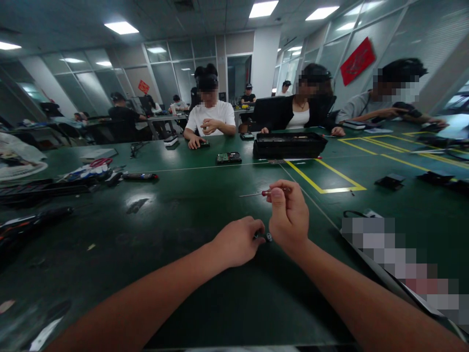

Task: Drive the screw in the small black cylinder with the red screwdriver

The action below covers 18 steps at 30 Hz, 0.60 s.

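My right hand (291, 215) is closed around a small screwdriver (264, 193) with a red, partly clear handle. Its thin shaft points left, roughly level above the table. Low over the green tabletop, my left hand (240, 240) has its fingers curled with thumb and forefinger close together. A small dark thing shows between those fingers, too hidden to name. Just right of the fingertips lies a small silvery metal part (269, 237), apart from my right hand.
A hard drive (229, 157) and a black tray (289, 145) stand further back, before two co-workers. Tools, including red-handled scissors (100, 163) and a dark screwdriver (141, 177), lie left. At right are yellow tape lines (342, 189) and a blurred-out sheet (399, 264).
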Each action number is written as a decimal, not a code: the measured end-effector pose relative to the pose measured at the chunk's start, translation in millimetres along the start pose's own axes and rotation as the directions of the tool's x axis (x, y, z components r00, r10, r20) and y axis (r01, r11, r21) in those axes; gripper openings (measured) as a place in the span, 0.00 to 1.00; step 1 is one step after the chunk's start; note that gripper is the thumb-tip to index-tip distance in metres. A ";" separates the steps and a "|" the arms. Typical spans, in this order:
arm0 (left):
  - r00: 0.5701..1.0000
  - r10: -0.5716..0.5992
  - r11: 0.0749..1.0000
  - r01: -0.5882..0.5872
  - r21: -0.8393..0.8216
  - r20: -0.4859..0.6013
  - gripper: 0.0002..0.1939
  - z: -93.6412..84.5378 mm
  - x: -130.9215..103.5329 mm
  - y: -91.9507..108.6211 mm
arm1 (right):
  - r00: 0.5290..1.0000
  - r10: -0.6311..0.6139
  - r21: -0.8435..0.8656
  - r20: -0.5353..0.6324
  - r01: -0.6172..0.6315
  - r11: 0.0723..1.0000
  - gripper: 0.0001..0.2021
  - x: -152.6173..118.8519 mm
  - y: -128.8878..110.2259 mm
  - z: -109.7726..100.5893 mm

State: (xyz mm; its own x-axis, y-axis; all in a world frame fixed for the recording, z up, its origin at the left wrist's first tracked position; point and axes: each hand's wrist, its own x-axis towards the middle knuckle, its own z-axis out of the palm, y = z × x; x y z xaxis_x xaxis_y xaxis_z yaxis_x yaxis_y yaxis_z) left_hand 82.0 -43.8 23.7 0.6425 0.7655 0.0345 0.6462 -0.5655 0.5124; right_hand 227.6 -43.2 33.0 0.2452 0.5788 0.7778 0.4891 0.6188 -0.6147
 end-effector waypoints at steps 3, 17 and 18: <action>0.997 0.051 0.994 -0.056 0.095 0.057 0.14 11.9 11.6 2.4 | 1.000 0.006 0.001 0.018 -0.006 1.000 0.06 0.3 -1.1 -0.7; 0.985 -0.152 0.967 0.166 -0.193 0.086 0.14 -33.6 -1.8 -33.1 | 0.998 0.013 0.035 0.062 -0.015 0.999 0.07 0.7 -0.9 -0.4; 0.951 -0.290 0.891 0.310 -0.333 0.110 0.16 -46.2 -14.5 -47.1 | 0.997 0.016 0.037 0.071 -0.018 0.999 0.07 0.9 -1.2 -0.7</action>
State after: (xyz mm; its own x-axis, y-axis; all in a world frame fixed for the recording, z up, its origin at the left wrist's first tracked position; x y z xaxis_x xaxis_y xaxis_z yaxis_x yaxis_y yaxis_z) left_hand 23.2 -14.1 38.8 0.4683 0.8582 -0.2102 0.6380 -0.1639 0.7524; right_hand 227.9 -43.8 34.6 0.1930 0.6246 0.7567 0.4536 0.6271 -0.6333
